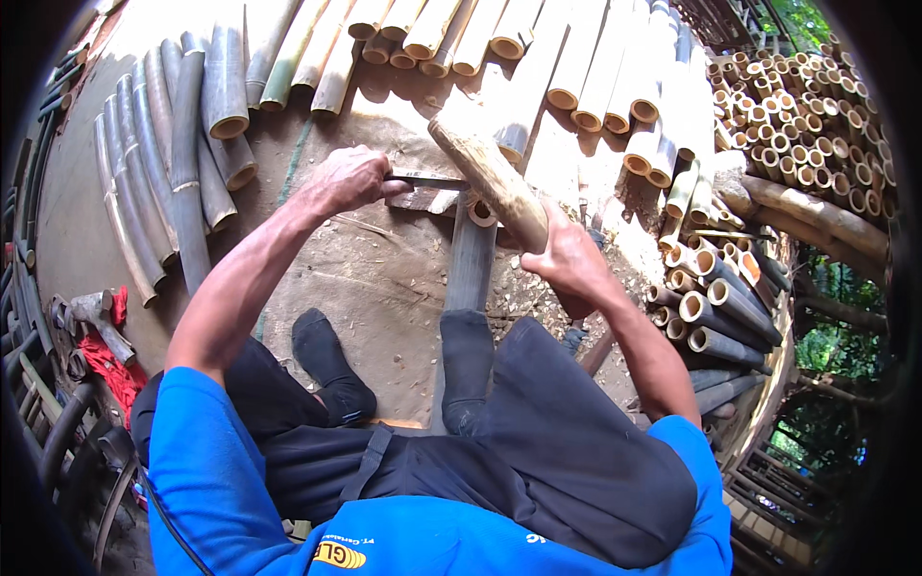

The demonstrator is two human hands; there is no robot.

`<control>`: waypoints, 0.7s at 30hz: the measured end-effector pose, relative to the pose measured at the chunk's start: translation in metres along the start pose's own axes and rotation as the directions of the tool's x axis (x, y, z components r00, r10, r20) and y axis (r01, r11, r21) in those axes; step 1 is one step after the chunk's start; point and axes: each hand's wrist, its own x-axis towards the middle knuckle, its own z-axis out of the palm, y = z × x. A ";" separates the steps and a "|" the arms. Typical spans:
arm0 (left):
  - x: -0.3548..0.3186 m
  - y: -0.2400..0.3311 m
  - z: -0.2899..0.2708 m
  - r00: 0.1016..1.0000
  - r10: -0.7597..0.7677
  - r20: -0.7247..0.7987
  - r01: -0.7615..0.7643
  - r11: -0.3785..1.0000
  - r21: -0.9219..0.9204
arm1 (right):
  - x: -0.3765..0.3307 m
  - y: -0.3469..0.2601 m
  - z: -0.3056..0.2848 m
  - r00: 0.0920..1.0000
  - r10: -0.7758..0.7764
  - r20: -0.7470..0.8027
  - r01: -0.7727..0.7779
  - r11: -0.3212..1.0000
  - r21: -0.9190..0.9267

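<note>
Dark upright bamboo pole (471, 264) at frame centre, braced between feet. Left hand (348, 180) fingers wrapped round flat steel blade (427, 180) laid across pole top. Right hand (567, 257) fingers clenched on pale wooden club (488, 178). Best keep blade level, centred, strike squarely. Blade edge hidden behind club; pole base obscured by legs.

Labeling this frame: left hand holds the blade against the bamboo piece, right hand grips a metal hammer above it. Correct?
Not quite. In the head view the right hand grips a thick wooden club, not a metal hammer, above the blade. The rest stands: the left hand holds the blade against the bamboo piece.
</note>
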 end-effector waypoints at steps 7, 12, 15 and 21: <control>-0.010 -0.013 -0.007 0.998 -0.052 0.034 0.052 0.998 -0.023 | -0.009 -0.063 -0.053 0.869 -0.214 -0.446 0.400 0.834 0.380; 0.011 -0.006 0.004 0.999 0.041 0.019 -0.040 0.999 -0.031 | 0.022 -0.015 -0.017 0.999 -0.038 0.024 0.039 0.999 -0.035; 0.001 -0.024 0.004 0.998 0.021 0.059 -0.021 1.000 0.006 | 0.026 -0.042 -0.060 0.998 0.005 0.062 -0.009 0.998 0.068; 0.015 -0.022 -0.002 0.985 0.013 0.171 -0.012 1.000 -0.005 | 0.025 -0.036 -0.016 0.926 -0.172 -0.337 0.241 0.954 0.176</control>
